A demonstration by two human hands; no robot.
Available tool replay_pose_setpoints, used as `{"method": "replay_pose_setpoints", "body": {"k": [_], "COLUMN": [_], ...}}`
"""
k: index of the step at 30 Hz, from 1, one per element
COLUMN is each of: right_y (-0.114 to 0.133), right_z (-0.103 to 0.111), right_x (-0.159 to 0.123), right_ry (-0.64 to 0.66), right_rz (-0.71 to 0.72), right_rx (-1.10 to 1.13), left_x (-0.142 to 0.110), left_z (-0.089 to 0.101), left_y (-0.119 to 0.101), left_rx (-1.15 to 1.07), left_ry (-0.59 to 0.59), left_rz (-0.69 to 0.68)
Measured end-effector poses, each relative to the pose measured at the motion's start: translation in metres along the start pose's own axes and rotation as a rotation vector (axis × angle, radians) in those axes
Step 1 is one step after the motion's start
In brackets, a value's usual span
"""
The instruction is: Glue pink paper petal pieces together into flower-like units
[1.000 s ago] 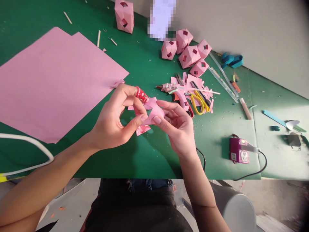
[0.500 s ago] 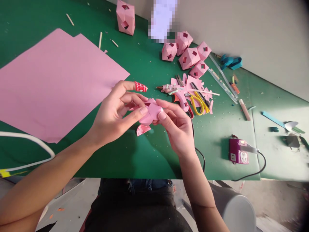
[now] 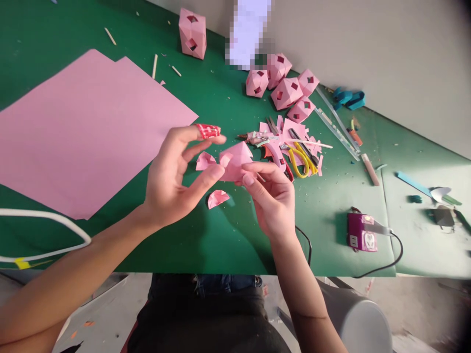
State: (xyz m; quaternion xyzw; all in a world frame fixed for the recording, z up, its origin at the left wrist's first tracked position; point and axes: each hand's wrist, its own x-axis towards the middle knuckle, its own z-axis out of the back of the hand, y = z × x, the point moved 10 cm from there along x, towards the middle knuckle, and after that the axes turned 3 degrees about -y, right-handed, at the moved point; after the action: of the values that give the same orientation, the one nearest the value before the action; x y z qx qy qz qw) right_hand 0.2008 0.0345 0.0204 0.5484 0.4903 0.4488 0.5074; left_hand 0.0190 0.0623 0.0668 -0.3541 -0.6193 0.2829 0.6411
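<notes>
A folded pink paper piece point(image 3: 235, 159) is pinched between the thumb and fingers of my right hand point(image 3: 270, 196), above the green table. My left hand point(image 3: 172, 171) is open beside it, fingers apart and curved. The left thumb tip overlaps the paper's left edge; whether it presses on it I cannot tell. A red patterned wrap covers a left fingertip. Two small folded pink pieces lie close by: one folded piece point(image 3: 205, 162) behind the left thumb and another curved piece point(image 3: 218, 198) just below the hands.
Large pink sheets point(image 3: 88, 137) lie on the left. A pink glue gun point(image 3: 274, 149), yellow-handled scissors point(image 3: 300, 162), a cutter point(image 3: 303, 144) and paper scraps sit beyond my right hand. Several pink paper polyhedra point(image 3: 287, 93) stand at the back. A purple power adapter point(image 3: 362, 233) is at right.
The paper piece has turned in my right hand and now shows a pointed top. My left fingers have come off it and spread wider.
</notes>
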Motion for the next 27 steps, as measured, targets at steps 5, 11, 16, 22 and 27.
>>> {"method": "replay_pose_setpoints", "body": {"k": [5, 11, 16, 22, 27], "right_y": [0.000, 0.003, 0.013, 0.021, 0.019], "right_z": [0.003, -0.006, -0.010, -0.008, -0.005], "right_x": [-0.001, 0.000, 0.000, 0.000, 0.002], "right_ry": [-0.012, 0.072, 0.088, 0.074, 0.024], "right_rz": [0.047, 0.090, 0.207, 0.305, 0.241], "right_rx": [0.030, -0.041, 0.004, -0.086, -0.102], "left_x": [-0.004, -0.004, -0.003, -0.005, -0.006], "left_z": [-0.001, -0.009, 0.000, -0.002, -0.012], "left_y": [0.029, 0.025, 0.003, -0.008, -0.030], "left_rx": [-0.050, -0.084, 0.139, 0.305, 0.461], "left_ry": [0.024, 0.103, 0.014, 0.026, 0.075], "left_rz": [0.184, 0.165, -0.023, -0.092, -0.333]}}
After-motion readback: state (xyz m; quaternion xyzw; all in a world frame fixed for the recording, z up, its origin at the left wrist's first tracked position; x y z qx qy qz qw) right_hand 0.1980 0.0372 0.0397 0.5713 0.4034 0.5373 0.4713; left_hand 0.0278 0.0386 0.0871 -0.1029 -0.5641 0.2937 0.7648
